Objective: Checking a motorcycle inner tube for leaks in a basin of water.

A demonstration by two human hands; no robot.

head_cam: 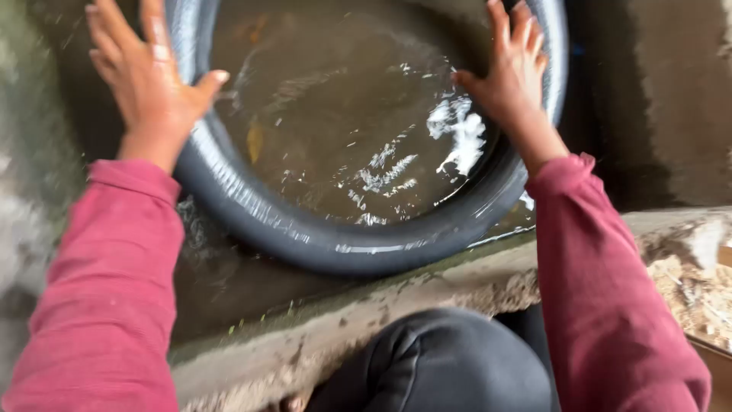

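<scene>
A black inflated rubber tube (320,236) lies half sunk in a trough of murky brown water (343,114). My left hand (145,72) rests flat on the tube's left side with its fingers spread and the thumb toward the water. On the tube's right side my right hand (511,69) presses down with fingers apart. Both arms wear dark red sleeves. Neither hand holds anything. Ripples and glints show on the water inside the ring.
A rough concrete ledge (457,286) forms the trough's near rim, wet and chipped. My knee in dark trousers (442,362) is just below it. Sandy rubble (694,294) lies at the right. A dark concrete wall (671,99) bounds the trough on the right.
</scene>
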